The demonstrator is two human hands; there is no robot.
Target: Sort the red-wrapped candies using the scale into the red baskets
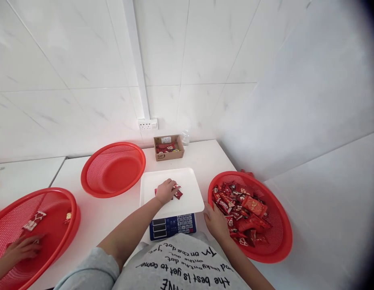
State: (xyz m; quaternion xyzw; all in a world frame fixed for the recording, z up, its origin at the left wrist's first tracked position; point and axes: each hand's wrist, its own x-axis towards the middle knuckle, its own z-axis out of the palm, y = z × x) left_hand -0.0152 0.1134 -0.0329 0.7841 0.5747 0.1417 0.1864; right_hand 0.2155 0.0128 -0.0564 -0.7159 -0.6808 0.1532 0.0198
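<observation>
My left hand (165, 191) rests on the white tray (187, 179) of a blue scale (172, 226), its fingers closed over a few red candy packets (177, 192). At the near left rim of a red basket (276, 245) full of red packets (246, 209), my right hand (216, 222) lies beside the scale. Its fingers are curled, and I cannot make out anything in them.
An empty red basket (113, 169) stands behind the scale on the left. A small cardboard box (169, 147) with packets sits by the wall under a socket (147, 124). At far left another person's hand (22, 249) reaches into a third red basket (58, 225).
</observation>
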